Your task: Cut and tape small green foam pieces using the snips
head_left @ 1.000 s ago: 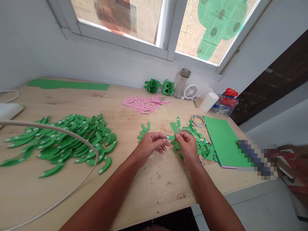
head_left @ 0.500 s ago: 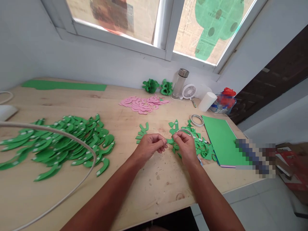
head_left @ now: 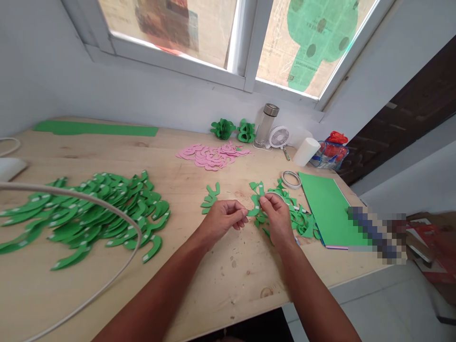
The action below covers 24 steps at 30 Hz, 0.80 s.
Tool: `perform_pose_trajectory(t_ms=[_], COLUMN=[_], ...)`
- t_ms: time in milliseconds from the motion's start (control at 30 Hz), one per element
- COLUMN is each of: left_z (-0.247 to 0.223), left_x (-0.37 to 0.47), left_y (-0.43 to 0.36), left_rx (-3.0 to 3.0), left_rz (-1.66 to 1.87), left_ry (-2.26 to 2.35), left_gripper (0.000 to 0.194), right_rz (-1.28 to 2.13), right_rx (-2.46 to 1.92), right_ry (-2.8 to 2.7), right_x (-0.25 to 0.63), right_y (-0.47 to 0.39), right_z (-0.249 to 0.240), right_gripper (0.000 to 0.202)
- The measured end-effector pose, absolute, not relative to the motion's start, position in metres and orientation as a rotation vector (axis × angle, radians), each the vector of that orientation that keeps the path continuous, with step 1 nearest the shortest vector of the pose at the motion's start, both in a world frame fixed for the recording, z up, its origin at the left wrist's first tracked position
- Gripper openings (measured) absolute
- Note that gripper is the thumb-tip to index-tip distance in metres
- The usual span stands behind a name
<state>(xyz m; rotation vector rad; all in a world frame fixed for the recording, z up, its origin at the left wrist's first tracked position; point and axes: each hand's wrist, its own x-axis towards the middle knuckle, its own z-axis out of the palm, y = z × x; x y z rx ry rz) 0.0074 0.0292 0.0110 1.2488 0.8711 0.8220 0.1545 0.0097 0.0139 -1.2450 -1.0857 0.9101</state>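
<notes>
A curved green paper cutout (head_left: 254, 207) with small white patches spans the gap between my hands. My left hand (head_left: 225, 219) is closed, thumb and forefinger pinching its left end. On the other side my right hand (head_left: 277, 214) is closed on its upper right part, with the thumb and fingertips together. Just left of them lies a branched green paper piece (head_left: 211, 197) on the table. Behind and under my right hand is a heap of green paper scraps (head_left: 302, 219), partly hidden by that hand.
A large pile of green cutouts (head_left: 110, 209) covers the left side, with a white cable (head_left: 137, 232) arching over it. Pink cutouts (head_left: 213, 156) lie farther back. A tape roll (head_left: 291, 179), green sheets (head_left: 329, 209), a glass bottle (head_left: 266, 126) and a small fan (head_left: 279, 137) stand right.
My right hand has shifted slightly right and its fingers sit differently on the cutout, so more of the curved paper shows between my hands. My left hand has hardly moved.
</notes>
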Motion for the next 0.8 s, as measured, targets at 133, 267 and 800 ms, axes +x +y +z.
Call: perform_pose_trajectory(t_ms=[133, 267, 800], left_z=[0.009, 0.008, 0.000], left_x=[0.008, 0.011, 0.029], left_y=[0.029, 0.028, 0.012], left_rx=[1.277, 1.299, 1.826], left_rz=[0.768, 0.798, 1.024], left_ry=[0.850, 0.877, 1.068], left_gripper=[0.019, 0.017, 0.057], right_rz=[0.917, 0.908, 0.833], right_rx=[-1.257, -1.279, -1.330], right_ry=[-1.086, -1.071, -1.042], right_x=[0.156, 0.155, 0.152], right_y=[0.010, 0.010, 0.012], right_z=[0.014, 0.012, 0.001], right_gripper=[0.024, 0.025, 0.028])
